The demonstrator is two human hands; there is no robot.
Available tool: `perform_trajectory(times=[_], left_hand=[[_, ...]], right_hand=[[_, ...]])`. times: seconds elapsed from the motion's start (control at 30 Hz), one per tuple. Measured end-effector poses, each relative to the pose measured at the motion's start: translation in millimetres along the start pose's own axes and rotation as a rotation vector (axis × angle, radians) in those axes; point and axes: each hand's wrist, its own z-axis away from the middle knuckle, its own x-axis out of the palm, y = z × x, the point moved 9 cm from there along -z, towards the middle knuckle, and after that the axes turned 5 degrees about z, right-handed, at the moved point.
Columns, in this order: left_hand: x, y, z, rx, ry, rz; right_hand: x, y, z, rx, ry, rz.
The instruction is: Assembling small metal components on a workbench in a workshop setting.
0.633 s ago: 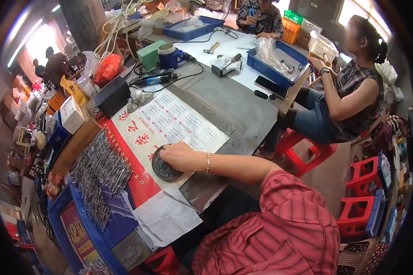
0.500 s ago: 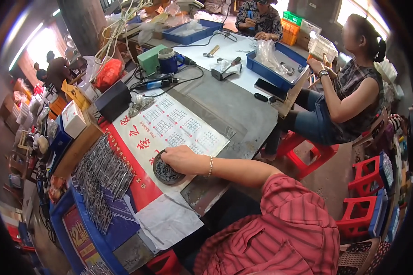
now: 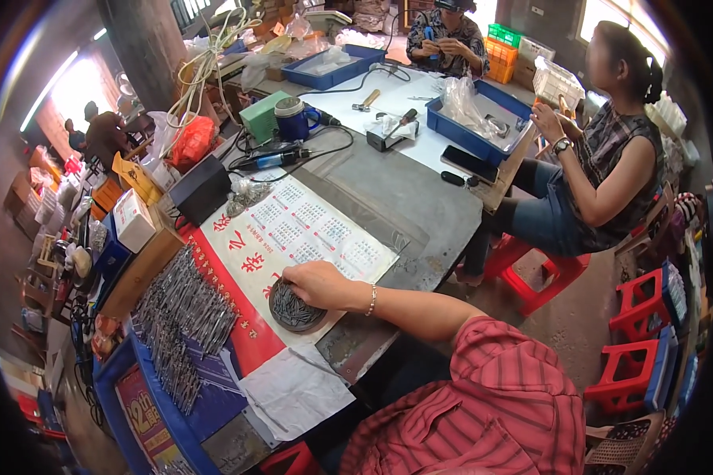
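Note:
A round, dark shallow dish [image 3: 297,313] full of small dark metal pins rests on the red-and-white calendar sheet [image 3: 253,229]. My right hand [image 3: 318,286], with a bracelet at the wrist, reaches in from the right. Its fingers are closed at the dish's far rim, and some fingertips are hidden behind the hand. Left of the dish lies a large heap of thin metal rods [image 3: 186,305] on purple printed card. White paper [image 3: 295,389] sits just nearer than the dish. My left hand is out of view.
Beyond stand a rotary hand tool [image 3: 265,161], a blue mug [image 3: 291,120], a green block [image 3: 263,117], a hammer [image 3: 367,100] and a blue tray [image 3: 474,119]. A phone [image 3: 469,162] lies near the right edge. Two co-workers [image 3: 610,142] sit across and right, beside red stools [image 3: 535,269].
The view has shifted slightly. My right hand stays at the dish. The co-worker on the right has raised and drawn both hands together; the far one has brought both hands up together.

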Motion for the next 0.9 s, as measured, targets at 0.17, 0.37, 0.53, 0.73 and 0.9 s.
perform_trajectory(times=[0.17, 0.37, 0.53, 0.73, 0.9], left_hand=[[15.2, 33.0, 33.9, -0.023, -0.075, 0.475], [86.6, 131.2, 104.6, -0.561, -0.633, 1.183], [127.5, 153.8, 148.2, -0.702, -0.760, 1.612], [147.7, 185.2, 173.7, -0.775, -0.904, 1.672], [155.5, 180.1, 187.9, -0.722, -0.948, 1.590]], right_hand=[[-14.4, -2.5, 2.7, 0.063, 0.038, -0.160], [-29.7, -13.3, 11.7, 0.056, 0.088, -0.381], [-27.4, -23.4, 36.8, 0.116, 0.016, -0.607], [-11.7, -39.0, 66.3, 0.267, -0.098, -0.895], [-2.3, -72.7, 75.5, 0.165, -0.138, -0.991]])
